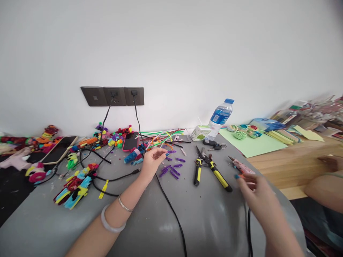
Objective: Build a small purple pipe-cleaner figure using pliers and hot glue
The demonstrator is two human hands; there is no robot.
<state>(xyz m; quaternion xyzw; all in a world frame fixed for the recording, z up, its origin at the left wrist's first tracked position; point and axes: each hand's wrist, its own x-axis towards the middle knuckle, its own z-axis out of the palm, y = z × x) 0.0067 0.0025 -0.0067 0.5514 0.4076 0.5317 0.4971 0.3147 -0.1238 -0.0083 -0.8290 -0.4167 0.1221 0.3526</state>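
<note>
My left hand point(154, 162) is closed in a pinch, with a slim purple piece point(171, 151) at its fingertips. Several similar purple pieces point(174, 172), perhaps small clips, lie just below it on the grey table point(150, 225). At the right, my right hand point(255, 196) is slightly blurred, its fingers curled round the handle of a pink glue gun point(242, 166). The gun's nozzle points up and left, and its black cord point(249, 228) runs down from the hand. Between my hands lie yellow-and-black pliers point(213, 169) and a second such tool point(197, 171), handles toward me.
Colourful pipe-cleaner figures point(75, 187), phones point(60, 150) and black cables point(171, 207) crowd the left. Behind stand a water bottle point(220, 119) and a drink carton point(200, 132), with keys point(219, 146) nearby. Green paper point(254, 147) bears paper flowers. Another person's arm point(325, 189) shows at right.
</note>
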